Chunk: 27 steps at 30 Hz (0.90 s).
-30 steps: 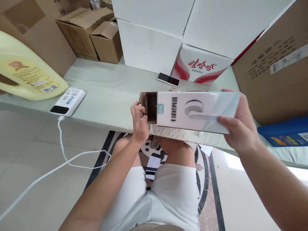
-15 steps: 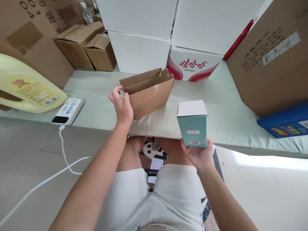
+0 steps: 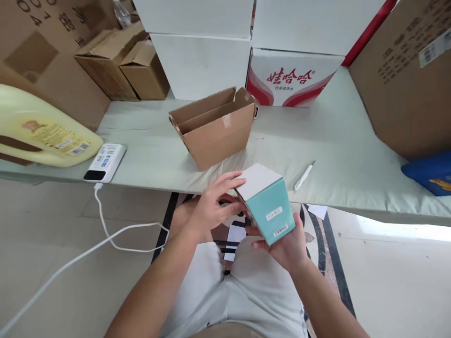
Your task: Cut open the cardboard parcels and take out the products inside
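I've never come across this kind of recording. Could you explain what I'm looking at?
There is no robot: a camera on a person's head looks forward and down at their bare hands. All three pictures come from it; the last is now. The left hand and right hand hold a white and teal box. On the cloth-covered surface are an open cardboard box, a pen, a yellow jug and a white device with a cable.
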### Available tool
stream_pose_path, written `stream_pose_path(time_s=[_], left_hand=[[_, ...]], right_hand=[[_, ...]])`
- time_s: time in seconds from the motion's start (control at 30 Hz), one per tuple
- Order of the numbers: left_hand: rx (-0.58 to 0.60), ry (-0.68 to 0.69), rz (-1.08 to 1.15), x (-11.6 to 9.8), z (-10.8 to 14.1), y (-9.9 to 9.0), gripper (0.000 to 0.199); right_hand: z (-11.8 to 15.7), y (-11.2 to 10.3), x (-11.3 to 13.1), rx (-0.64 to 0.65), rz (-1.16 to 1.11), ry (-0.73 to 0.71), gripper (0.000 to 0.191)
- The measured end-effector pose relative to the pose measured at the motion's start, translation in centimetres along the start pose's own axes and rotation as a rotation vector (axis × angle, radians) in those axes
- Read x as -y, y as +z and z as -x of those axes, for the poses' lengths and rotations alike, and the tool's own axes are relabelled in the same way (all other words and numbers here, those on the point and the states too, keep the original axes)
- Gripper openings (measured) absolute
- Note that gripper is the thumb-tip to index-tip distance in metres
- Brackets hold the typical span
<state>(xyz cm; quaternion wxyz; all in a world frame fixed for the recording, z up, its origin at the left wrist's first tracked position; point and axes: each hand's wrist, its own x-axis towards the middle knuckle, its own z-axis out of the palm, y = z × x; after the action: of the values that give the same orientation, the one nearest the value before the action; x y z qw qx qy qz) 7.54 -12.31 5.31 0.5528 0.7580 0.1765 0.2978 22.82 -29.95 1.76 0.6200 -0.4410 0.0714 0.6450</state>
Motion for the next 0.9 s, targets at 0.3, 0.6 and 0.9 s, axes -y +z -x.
stream_pose_path(time_s=[0.3, 0.6, 0.9], left_hand=[[-0.286, -0.186, 0.034, 0.7, -2.1, 3.5, 0.061], [-0.138, -0.394, 0.586, 3.0, 0.8, 6.6, 0.086], [-0.122, 0.118, 0.312, -4.5, -12.2, -0.9, 0.098]], right_hand=[[-1.4, -0.9, -1.0, 0.03, -0.063, -0.362, 0.07], [-1.9, 1.7, -0.1, 0.028, 0.201, -0.318, 0.075], [-4.7, 10.9, 11.1, 0.27, 0.686, -0.992, 0.086]])
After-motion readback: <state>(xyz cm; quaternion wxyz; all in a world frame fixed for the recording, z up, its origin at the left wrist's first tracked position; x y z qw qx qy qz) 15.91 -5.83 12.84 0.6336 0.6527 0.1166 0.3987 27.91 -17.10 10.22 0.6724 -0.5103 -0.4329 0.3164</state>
